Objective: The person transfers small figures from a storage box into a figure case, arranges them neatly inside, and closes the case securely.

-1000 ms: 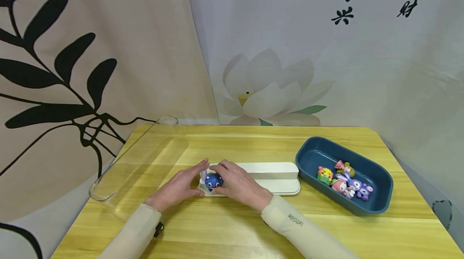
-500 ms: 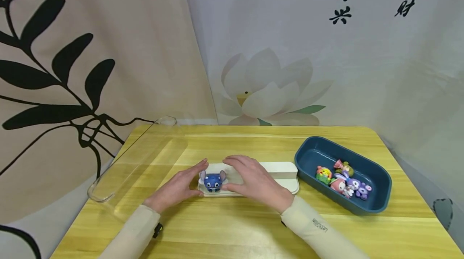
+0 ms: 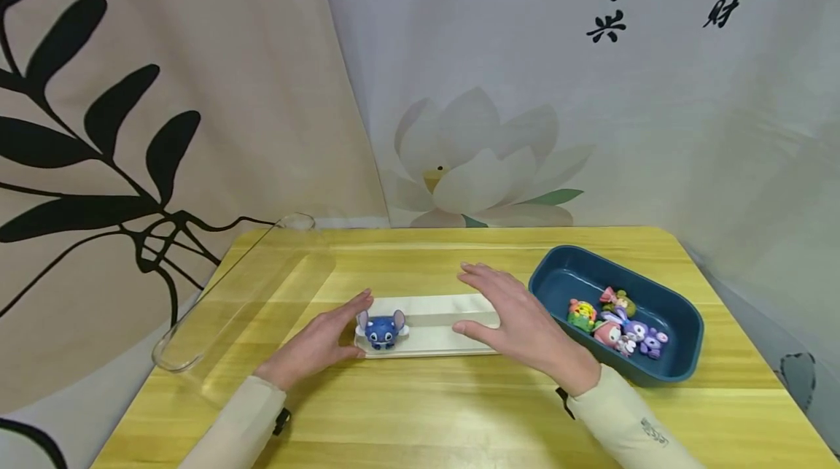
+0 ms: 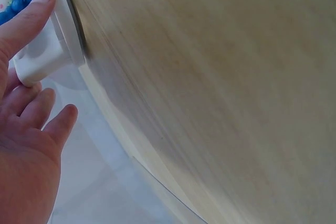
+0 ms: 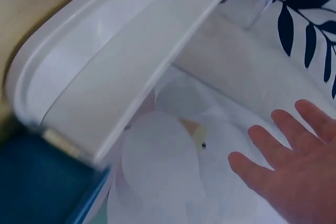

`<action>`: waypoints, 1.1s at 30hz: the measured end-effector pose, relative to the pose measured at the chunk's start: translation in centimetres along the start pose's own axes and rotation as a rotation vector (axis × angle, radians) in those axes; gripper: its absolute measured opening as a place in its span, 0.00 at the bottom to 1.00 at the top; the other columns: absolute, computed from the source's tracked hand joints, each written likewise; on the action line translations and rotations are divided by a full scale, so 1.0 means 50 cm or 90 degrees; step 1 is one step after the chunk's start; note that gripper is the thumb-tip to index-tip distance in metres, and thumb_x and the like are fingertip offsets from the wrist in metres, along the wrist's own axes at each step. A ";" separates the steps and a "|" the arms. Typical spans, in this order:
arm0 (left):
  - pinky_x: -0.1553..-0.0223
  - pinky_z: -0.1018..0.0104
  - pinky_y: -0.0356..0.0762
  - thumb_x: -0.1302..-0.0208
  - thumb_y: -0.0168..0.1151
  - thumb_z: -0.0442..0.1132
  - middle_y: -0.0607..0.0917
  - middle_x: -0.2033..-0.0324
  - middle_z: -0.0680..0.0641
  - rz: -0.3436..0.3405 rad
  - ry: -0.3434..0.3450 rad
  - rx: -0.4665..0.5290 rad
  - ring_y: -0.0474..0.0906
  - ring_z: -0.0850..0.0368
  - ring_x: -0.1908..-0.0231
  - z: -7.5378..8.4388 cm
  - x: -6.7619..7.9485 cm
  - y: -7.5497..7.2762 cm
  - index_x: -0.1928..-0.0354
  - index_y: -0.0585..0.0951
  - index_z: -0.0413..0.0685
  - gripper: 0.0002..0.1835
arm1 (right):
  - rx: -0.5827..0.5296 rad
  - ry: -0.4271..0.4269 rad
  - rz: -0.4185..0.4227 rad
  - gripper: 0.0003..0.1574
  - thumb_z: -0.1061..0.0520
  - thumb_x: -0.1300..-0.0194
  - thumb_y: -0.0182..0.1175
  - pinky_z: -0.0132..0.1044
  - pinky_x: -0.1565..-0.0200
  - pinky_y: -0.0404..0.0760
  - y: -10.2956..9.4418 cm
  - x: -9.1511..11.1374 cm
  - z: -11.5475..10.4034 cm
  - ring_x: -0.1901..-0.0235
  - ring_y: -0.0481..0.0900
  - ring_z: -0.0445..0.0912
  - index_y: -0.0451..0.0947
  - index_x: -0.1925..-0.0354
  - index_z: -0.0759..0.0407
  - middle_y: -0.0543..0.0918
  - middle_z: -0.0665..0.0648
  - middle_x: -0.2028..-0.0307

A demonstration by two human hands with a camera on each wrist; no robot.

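My L hand (image 3: 313, 340) is at the L end of the white stand (image 3: 429, 341), thumb at the front edge & fingers round the back side, so thumb & fingers are apart w/ the stand's end btwn them. The little blue toy (image 3: 382, 332) stands up on that same end, just R of my L hand, in front of the stand's raised step (image 3: 429, 306). It has big ears & its face is toward me. Can't tell if my thumb touches it.

My R hand (image 3: 528, 327) is up in the air by the R end of the stand, thumb & fingers spread well apart.

Just past my R hand is the dark blue tub (image 3: 571, 283), next to the stand's R end, w/ a bunch of small toys (image 3: 635, 330) in it: a yellow & green one, a pink one, some purple ones etc. A long clear case (image 3: 262, 294) lies on the L side of the wood tbl (image 3: 426, 411), well apart from the tub. Behind is a pale cloth (image 3: 656, 126) w/ a big white flower, blk leaves & some blk writing. My sleeves (image 3: 239, 421) are cream.
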State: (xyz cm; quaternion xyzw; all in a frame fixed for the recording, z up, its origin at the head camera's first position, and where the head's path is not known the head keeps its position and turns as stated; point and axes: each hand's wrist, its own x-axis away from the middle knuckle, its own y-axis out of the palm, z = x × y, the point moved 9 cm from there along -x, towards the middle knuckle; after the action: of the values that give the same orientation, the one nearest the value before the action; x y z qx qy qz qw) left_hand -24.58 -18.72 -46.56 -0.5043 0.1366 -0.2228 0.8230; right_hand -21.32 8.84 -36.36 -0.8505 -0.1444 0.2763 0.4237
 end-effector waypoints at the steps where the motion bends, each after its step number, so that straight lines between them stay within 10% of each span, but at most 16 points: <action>1: 0.29 0.45 0.68 0.43 0.79 0.43 0.56 0.20 0.43 0.000 0.000 -0.001 0.64 0.41 0.27 0.000 0.000 0.000 0.20 0.60 0.45 0.53 | 0.003 0.006 0.003 0.45 0.36 0.33 0.68 0.64 0.27 0.65 -0.009 0.006 0.006 0.26 0.65 0.56 0.71 0.27 0.56 0.69 0.54 0.25; 18: 0.29 0.46 0.68 0.43 0.79 0.42 0.56 0.20 0.43 0.004 0.004 0.007 0.64 0.41 0.27 0.000 0.003 0.001 0.20 0.60 0.45 0.53 | 0.058 0.100 0.043 0.44 0.40 0.31 0.68 0.77 0.36 0.66 -0.137 0.109 0.095 0.27 0.64 0.64 0.67 0.24 0.53 0.67 0.59 0.24; 25: 0.30 0.45 0.68 0.43 0.79 0.43 0.56 0.20 0.43 0.003 0.000 -0.006 0.64 0.41 0.27 0.001 0.002 0.002 0.19 0.59 0.45 0.53 | 0.057 0.141 0.049 0.43 0.41 0.29 0.67 0.63 0.43 0.81 -0.172 0.146 0.145 0.34 0.74 0.62 0.67 0.24 0.50 0.69 0.58 0.25; 30: 0.30 0.45 0.69 0.42 0.79 0.44 0.56 0.20 0.43 0.003 0.000 -0.014 0.65 0.41 0.27 0.003 0.001 0.001 0.19 0.59 0.45 0.53 | -0.014 0.217 0.015 0.43 0.40 0.26 0.63 0.45 0.62 0.87 -0.181 0.169 0.201 0.63 0.88 0.48 0.63 0.22 0.50 0.76 0.65 0.34; 33: 0.30 0.45 0.69 0.42 0.79 0.43 0.56 0.20 0.43 0.002 0.001 -0.012 0.65 0.40 0.27 0.004 0.001 0.001 0.19 0.59 0.45 0.53 | -0.008 0.226 0.010 0.42 0.41 0.26 0.64 0.50 0.59 0.85 -0.187 0.177 0.227 0.58 0.87 0.53 0.65 0.23 0.53 0.78 0.67 0.37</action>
State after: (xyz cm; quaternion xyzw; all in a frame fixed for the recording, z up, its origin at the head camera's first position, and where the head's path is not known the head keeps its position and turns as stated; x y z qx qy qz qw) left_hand -24.45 -18.56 -46.51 -0.5116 0.1400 -0.2202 0.8186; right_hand -21.02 25.93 -37.49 -0.8898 -0.0623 0.1240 0.4348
